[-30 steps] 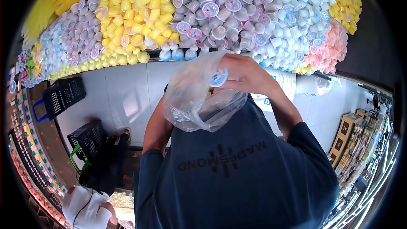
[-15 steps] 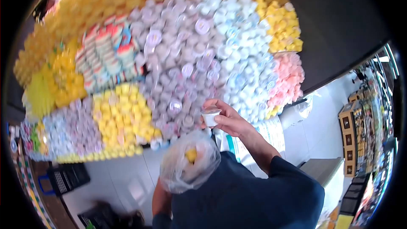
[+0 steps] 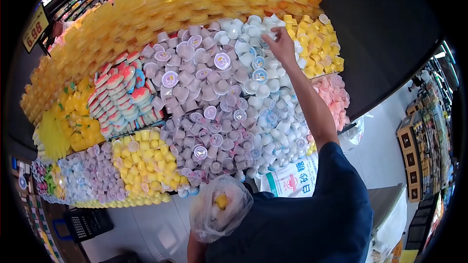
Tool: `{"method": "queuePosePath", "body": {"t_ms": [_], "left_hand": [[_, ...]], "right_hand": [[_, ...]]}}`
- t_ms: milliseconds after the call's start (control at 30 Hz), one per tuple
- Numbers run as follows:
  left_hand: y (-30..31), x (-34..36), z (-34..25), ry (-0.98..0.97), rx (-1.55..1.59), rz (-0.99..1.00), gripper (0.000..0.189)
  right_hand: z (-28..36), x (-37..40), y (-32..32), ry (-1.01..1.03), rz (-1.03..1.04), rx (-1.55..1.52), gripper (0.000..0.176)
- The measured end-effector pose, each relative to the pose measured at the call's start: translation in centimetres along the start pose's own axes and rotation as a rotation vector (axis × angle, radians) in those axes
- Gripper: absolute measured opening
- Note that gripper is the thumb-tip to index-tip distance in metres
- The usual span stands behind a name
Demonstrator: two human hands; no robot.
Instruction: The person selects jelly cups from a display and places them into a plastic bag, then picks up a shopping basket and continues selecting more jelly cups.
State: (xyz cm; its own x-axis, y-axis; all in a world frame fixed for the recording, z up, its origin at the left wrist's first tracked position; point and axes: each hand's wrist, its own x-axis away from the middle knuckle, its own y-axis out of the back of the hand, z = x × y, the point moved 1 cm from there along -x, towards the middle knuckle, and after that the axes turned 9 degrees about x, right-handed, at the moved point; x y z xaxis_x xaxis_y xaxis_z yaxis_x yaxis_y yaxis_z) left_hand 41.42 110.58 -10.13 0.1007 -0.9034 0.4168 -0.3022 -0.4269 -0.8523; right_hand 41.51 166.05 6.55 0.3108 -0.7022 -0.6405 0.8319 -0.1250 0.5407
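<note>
My right hand (image 3: 282, 47) is stretched over the white jelly cups (image 3: 253, 31) at the far right of the display. Its thumb and forefinger look apart, close to the cups, and I make out no cup between them. Near my body, a clear plastic bag (image 3: 219, 214) with a yellow piece and pale pieces inside hangs at my left forearm (image 3: 196, 249). The bag hides the fingers of my left hand, which holds it up. Purple-grey jelly cups (image 3: 195, 87) fill the middle of the display, beside the white ones.
Yellow cups (image 3: 319, 44) and pink cups (image 3: 331, 92) border the white ones. Big yellow tubs (image 3: 195, 2) line the back. Below the display's front edge lies a printed white sack (image 3: 292, 180). A black basket (image 3: 88, 224) stands on the floor at left.
My right hand has moved from near my chest, where it held a small white cup, forward over the white cups. That cup no longer shows in it. The bag stays near my body.
</note>
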Motion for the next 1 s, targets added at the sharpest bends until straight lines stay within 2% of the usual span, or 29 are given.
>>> {"method": "queuePosePath", "body": {"t_ms": [100,333,433,533,600,633,700,800,933,1000], "left_hand": [[-0.3,-0.1,0.3,-0.010,0.025,-0.022,0.057],[-0.4,-0.1,0.2,-0.028,0.072,-0.046,0.057],[-0.5,-0.4,0.1,-0.023,0.075,-0.050,0.057],[-0.6,-0.5,0.2,-0.015,0.075,-0.053,0.057],[-0.6,-0.6,0.2,-0.010,0.077,-0.057,0.057],[-0.5,-0.7,0.1,-0.012,0.077,-0.054,0.057],[-0.5,-0.9,0.0,-0.011,0.086,-0.051,0.057],[-0.3,-0.8,0.1,-0.008,0.090,-0.046,0.057],[0.0,-0.5,0.3,0.000,0.094,-0.041,0.057],[0.1,-0.4,0.4,-0.001,0.097,-0.037,0.058]], "right_hand": [[-0.1,-4.7,-2.4,0.054,-0.023,0.036,0.053],[0.3,-6.1,-3.1,0.049,0.055,0.036,0.052],[-0.3,-8.0,-4.4,0.093,-0.072,0.034,0.052],[-0.5,-9.2,-6.8,0.069,-0.085,0.002,0.045],[-1.8,-9.6,-8.8,0.354,-0.129,0.234,0.034],[-1.4,-9.1,-8.6,0.356,-0.126,0.235,0.034],[0.3,-8.1,-8.0,0.295,-0.137,0.328,0.024],[1.2,-7.5,-7.8,0.363,-0.080,0.271,0.018],[0.5,-8.3,-8.6,0.364,-0.061,0.242,0.016],[0.9,-8.3,-8.1,0.339,-0.175,0.161,0.018]]}}
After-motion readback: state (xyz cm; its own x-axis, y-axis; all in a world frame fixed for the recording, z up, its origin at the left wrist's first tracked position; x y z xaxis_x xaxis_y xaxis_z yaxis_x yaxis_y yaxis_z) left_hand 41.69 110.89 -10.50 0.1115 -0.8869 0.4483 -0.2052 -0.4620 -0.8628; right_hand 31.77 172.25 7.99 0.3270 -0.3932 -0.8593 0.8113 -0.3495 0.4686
